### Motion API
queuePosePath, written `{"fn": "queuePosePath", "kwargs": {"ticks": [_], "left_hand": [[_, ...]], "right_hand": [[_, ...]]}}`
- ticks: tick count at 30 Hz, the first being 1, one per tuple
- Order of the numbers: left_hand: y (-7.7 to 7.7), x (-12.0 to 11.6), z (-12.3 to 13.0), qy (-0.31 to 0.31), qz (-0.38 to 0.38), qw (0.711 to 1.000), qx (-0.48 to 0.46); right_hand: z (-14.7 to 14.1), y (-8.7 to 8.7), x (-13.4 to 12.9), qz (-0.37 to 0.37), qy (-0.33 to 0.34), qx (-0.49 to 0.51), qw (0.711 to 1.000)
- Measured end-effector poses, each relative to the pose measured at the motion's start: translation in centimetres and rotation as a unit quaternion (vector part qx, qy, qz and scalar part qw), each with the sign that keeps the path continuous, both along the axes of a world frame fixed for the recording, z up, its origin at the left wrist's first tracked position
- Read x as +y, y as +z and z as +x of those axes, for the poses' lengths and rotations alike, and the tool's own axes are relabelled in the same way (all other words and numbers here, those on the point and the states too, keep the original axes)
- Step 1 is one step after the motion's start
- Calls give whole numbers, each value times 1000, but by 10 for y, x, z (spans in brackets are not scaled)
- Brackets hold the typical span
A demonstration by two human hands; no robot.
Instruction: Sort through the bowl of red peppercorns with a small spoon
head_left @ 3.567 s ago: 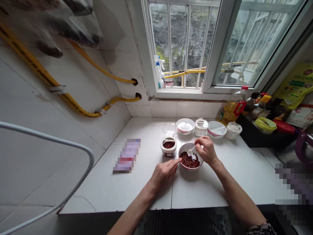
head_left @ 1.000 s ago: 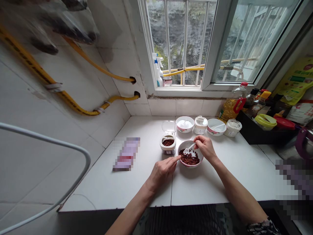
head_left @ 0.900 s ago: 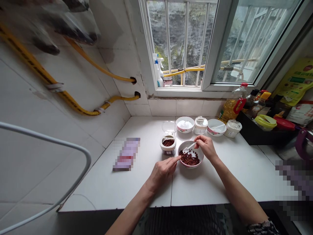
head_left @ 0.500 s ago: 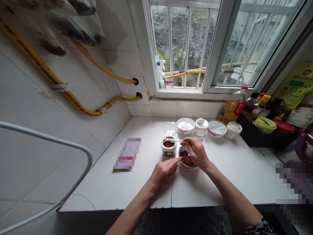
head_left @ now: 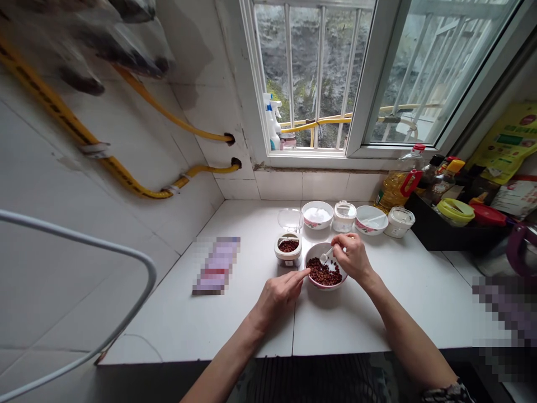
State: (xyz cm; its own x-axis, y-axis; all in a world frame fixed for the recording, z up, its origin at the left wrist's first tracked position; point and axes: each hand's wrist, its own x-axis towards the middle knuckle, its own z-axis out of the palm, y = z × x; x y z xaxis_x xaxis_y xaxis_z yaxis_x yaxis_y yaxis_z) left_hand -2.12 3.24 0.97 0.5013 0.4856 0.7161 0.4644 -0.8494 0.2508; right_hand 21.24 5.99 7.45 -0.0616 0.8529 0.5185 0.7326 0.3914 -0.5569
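Note:
A white bowl with a pink rim [head_left: 344, 275] holds small dark reddish-brown grains, likely peppercorns [head_left: 325, 275]. My left hand [head_left: 282, 295] steadies the bowl's left edge, its fingertips at the rim; the thumb is mostly hidden. In my right hand [head_left: 351, 256] is a small white spoon [head_left: 324, 258], pinched by the handle, its head down in the bowl among the grains. Just left of the bowl stands a seasoning jar [head_left: 288, 257], partly filled with the same dark grains. Its clear lid [head_left: 290, 219] is flipped up at the back.
Behind stand a bowl of white powder [head_left: 318, 215], a lidded jar [head_left: 344, 217], another bowl with a white spoon [head_left: 371, 220] and a second jar [head_left: 400, 223]. An oil bottle [head_left: 396, 184] and a black condiment box [head_left: 440, 235] stand right. A blurred purple packet [head_left: 218, 266] lies left.
My right hand has moved the spoon from over the jar rightward and down into the bowl. My left hand stays at the bowl's rim.

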Motion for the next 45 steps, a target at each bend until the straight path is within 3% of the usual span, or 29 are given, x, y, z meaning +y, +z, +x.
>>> {"fn": "queuePosePath", "kwargs": {"ticks": [6, 15, 23, 32, 45], "left_hand": [[0, 0, 0, 4, 2, 1000, 0], [0, 0, 0, 5, -2, 1000, 3], [-1, 0, 0, 1, -2, 1000, -2], [0, 0, 0, 2, 1, 1000, -1], [1, 0, 0, -1, -10, 1000, 1]], "right_hand": [[-9, -6, 0, -37, 21, 28, 999], [-2, 4, 1, -134, 19, 214, 967], [-9, -5, 3, -73, 35, 69, 994], [-5, 1, 0, -130, 31, 200, 971], [-5, -2, 2, -139, 18, 208, 968]]}}
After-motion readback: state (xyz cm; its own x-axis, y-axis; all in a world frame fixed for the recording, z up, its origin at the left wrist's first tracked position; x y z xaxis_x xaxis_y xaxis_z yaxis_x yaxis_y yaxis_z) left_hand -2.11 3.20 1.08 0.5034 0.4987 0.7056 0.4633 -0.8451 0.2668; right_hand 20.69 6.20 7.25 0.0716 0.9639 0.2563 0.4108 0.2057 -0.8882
